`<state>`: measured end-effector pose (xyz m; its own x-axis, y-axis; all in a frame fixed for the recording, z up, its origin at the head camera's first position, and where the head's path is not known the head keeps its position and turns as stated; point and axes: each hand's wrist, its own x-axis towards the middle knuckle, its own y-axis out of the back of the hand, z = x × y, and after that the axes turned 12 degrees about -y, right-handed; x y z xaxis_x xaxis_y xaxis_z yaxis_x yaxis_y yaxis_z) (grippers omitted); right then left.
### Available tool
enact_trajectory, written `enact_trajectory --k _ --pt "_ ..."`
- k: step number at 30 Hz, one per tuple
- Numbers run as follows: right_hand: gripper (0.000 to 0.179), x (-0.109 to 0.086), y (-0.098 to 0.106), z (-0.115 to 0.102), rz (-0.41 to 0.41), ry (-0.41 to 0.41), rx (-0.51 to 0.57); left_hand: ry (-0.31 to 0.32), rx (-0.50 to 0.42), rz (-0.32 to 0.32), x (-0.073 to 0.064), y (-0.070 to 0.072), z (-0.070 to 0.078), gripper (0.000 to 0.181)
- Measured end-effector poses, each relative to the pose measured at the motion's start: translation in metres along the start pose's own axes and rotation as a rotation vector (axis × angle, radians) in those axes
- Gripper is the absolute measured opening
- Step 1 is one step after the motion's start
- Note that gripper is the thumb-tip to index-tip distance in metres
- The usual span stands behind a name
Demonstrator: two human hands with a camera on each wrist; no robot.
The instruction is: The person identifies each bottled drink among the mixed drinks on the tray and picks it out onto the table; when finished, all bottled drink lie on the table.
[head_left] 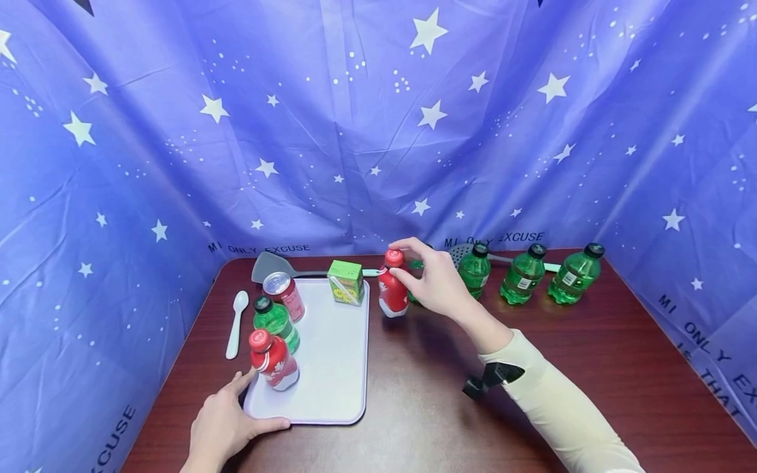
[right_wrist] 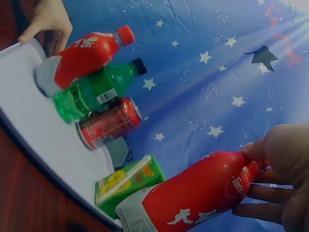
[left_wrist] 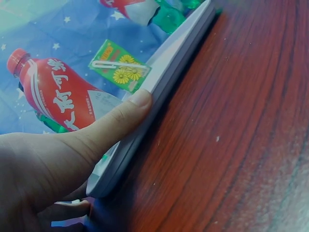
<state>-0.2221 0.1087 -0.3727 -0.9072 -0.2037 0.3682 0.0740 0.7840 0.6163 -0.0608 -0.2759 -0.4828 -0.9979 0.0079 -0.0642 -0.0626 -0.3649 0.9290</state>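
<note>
My right hand (head_left: 434, 279) pinches a red-labelled plastic bottle (right_wrist: 193, 193) around its neck, just under the red cap. The bottle is upright beside the right edge of a white tray (head_left: 331, 355). At the tray's near left corner my left hand (head_left: 221, 417) grips the rim, thumb along the front edge and fingers at the left side. On the tray's left side stand another red bottle (head_left: 275, 361), a green bottle (head_left: 278, 322) and a red can (head_left: 290, 295) in a row. A green drink carton (head_left: 345, 282) with a straw stands at its far right corner.
Several green bottles (head_left: 523, 276) with black caps stand at the back right. Behind them lies a grey slotted utensil (head_left: 461, 253). A grey spatula (head_left: 272, 265) lies behind the tray, and a white spoon (head_left: 235, 325) is left of it. A starry blue curtain (head_left: 355, 164) borders the table.
</note>
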Motion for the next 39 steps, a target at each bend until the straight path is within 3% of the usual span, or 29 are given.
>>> enact_trajectory --k 18,27,39 --pt "0.044 -0.035 0.022 0.037 0.045 -0.009 -0.012 0.01 0.003 -0.009 0.0 0.0 -0.001 0.14" --pt "0.044 -0.051 0.022 0.051 0.063 0.012 -0.079 0.023 0.0 -0.036 0.002 -0.001 -0.002 0.138" --pt "0.044 -0.062 0.017 0.055 0.059 0.005 -0.07 0.011 -0.003 -0.019 0.001 -0.001 -0.001 0.139"
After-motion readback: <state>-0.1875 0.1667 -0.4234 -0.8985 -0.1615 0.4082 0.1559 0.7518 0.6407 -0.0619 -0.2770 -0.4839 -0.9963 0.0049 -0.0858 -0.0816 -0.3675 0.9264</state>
